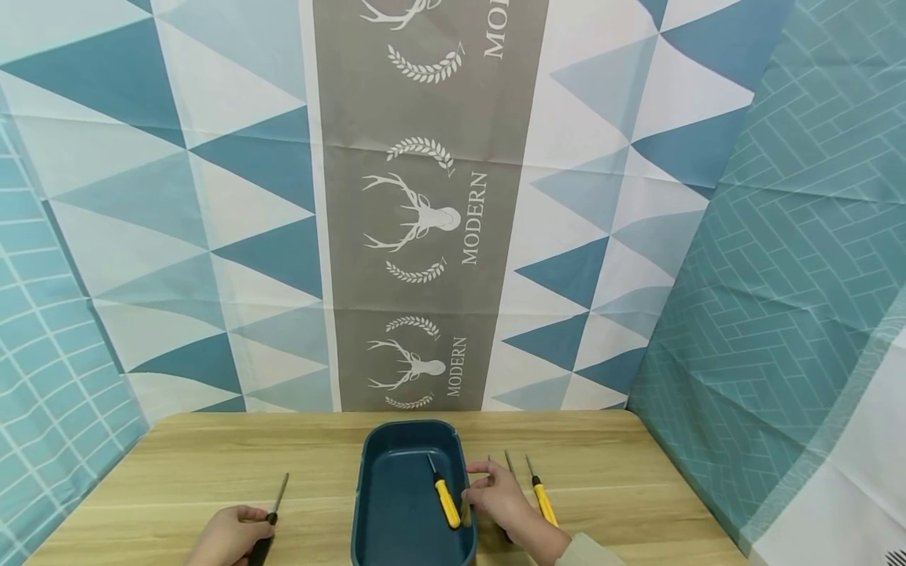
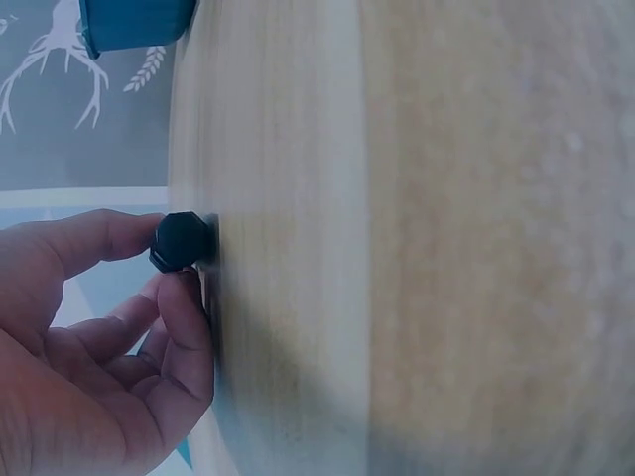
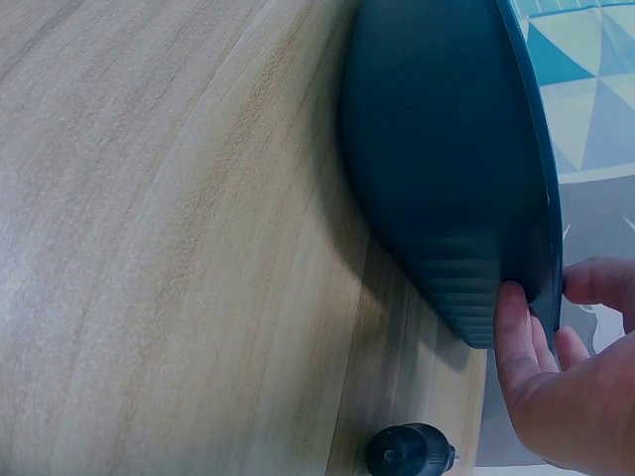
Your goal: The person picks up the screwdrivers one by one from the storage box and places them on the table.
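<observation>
In the head view my left hand [image 1: 228,536] pinches the black handle of a screwdriver [image 1: 262,542] at the table's left side, its metal shaft pointing away. The left wrist view shows the butt of that handle [image 2: 182,241] between thumb and fingers, close to the tabletop. A dark blue plastic bin [image 1: 403,511] stands in the middle. My right hand [image 1: 501,497] grips the bin's right rim, with fingers on both sides of the wall in the right wrist view. Inside the bin lies a yellow-handled screwdriver [image 1: 446,503], leaning toward the right wall.
Right of the bin lies another yellow-handled screwdriver [image 1: 543,503]. More shafts [image 1: 510,462] show behind my right hand, their handles mostly hidden. A black handle end [image 3: 409,451] lies beside the bin. Patterned cloth [image 1: 410,236] hangs behind the wooden table [image 1: 170,472].
</observation>
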Motion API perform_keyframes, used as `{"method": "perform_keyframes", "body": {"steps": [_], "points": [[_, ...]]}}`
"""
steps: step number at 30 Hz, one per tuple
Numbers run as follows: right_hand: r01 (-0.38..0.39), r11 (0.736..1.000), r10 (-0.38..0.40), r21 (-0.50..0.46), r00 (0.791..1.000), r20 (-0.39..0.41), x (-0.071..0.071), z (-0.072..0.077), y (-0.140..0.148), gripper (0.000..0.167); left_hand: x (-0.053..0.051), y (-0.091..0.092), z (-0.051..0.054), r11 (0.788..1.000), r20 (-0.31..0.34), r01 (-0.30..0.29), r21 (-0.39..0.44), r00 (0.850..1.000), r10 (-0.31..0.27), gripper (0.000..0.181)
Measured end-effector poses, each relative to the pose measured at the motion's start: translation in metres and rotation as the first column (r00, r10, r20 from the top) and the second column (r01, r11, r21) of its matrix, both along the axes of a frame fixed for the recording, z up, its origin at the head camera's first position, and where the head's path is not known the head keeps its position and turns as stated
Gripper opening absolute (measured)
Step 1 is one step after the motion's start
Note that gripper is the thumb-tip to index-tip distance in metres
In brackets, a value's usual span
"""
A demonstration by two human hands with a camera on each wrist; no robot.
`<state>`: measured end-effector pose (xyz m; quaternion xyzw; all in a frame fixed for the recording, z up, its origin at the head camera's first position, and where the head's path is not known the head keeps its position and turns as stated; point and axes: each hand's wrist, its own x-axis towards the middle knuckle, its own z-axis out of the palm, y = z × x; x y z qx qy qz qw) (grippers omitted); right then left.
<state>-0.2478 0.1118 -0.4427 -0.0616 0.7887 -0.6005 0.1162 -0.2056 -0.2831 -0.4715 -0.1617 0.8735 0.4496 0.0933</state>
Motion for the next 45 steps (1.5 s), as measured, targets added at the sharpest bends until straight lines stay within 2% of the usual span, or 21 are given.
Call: {"method": "perform_keyframes", "body": {"steps": [6,18,25,29,38,45], "points": [[-0.003,1.000,0.003,-0.001,1.000,-0.003,0.001,-0.001,0.000,0.042,0.001,-0.001,-0.002,1.000,-0.007,0.000,0.005,1.000,0.001,0.039],[0.002,1.000,-0.002,0.009,1.000,-0.002,0.002,0.001,-0.001,0.042,0.005,0.001,0.001,0.999,-0.023,-0.014,0.037,1.000,0.015,0.047],[0.004,1.000,-0.004,0.011,1.000,0.008,0.002,0.001,-0.001,0.042,0.010,0.001,0.005,0.991,-0.043,-0.021,0.133,0.999,0.027,0.053],[0.005,1.000,-0.005,0.011,1.000,0.005,0.002,0.002,-0.001,0.043,0.010,-0.001,0.008,0.987,-0.056,-0.025,0.156,0.998,0.034,0.057],[0.012,1.000,-0.012,0.014,1.000,0.003,0.001,0.001,-0.001,0.042,0.012,-0.003,0.019,0.995,-0.084,-0.022,0.093,0.996,0.030,0.062],[0.010,1.000,-0.010,0.012,1.000,0.002,0.002,0.002,-0.001,0.042,0.010,-0.004,0.026,0.999,-0.172,0.032,0.031,0.985,-0.027,0.068]]}}
